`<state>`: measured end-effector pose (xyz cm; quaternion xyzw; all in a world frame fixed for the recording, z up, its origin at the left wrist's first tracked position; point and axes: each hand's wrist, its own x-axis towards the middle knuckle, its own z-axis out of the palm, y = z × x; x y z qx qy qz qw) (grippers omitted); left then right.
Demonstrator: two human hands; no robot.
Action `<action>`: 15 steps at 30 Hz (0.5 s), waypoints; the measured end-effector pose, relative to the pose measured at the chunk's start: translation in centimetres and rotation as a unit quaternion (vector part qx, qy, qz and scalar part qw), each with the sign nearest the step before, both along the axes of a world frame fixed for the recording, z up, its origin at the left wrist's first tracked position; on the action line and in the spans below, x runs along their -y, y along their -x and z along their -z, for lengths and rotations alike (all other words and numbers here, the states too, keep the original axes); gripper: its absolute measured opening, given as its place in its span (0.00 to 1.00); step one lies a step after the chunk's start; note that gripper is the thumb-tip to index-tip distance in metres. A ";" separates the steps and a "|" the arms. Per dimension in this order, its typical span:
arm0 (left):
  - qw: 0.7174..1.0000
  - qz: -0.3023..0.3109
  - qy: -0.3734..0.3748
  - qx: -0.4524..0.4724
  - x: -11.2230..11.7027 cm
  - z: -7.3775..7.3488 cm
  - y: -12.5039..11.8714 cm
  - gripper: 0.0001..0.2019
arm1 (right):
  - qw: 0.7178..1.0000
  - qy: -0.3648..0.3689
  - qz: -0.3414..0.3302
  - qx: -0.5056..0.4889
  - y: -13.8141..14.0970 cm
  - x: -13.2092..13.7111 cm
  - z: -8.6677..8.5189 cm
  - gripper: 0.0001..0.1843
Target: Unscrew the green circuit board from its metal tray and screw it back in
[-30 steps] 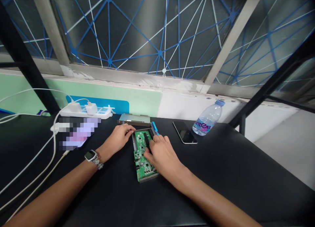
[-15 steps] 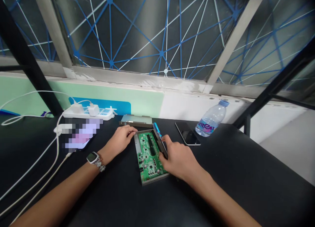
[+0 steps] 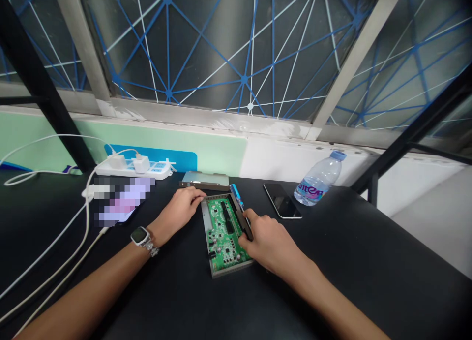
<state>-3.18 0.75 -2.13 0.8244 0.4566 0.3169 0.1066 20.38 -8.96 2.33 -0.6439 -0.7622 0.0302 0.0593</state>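
A green circuit board sits inside a shallow grey metal case on the black table. My left hand has its fingers closed on the case's far left corner. Over at the right side of the case, my right hand grips a long dark panel strip between thumb and fingers. The strip runs along the right edge of the board; whether it is seated there I cannot tell. A blue, pen-like tool lies just beyond the strip, its near end hidden.
Behind the case lies a grey metal cover. A dark phone and a water bottle are to the right. At left are a power strip, white cables and a lit phone.
The dark strip in my right hand has tipped down slightly towards the right side of the case. My left hand keeps its place at the corner, and the view has shifted a little.
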 end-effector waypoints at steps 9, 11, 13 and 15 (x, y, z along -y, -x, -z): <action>0.999 -0.030 -0.003 -0.036 -0.4 -1.1 1.4 0.13 | 0.997 -0.027 -0.023 -0.063 1.7 0.8 1.1 0.20; 0.999 -0.038 -0.005 -0.035 -0.6 -1.1 1.8 0.12 | 0.997 -0.031 -0.026 -0.068 2.1 1.0 1.4 0.20; 0.999 -0.040 -0.007 -0.033 -0.8 -1.1 2.0 0.12 | 0.997 -0.037 -0.025 -0.065 2.4 1.0 1.5 0.20; 0.999 -0.038 -0.010 -0.034 -0.8 -1.1 2.1 0.12 | 0.997 -0.044 -0.018 -0.058 2.6 0.6 1.3 0.21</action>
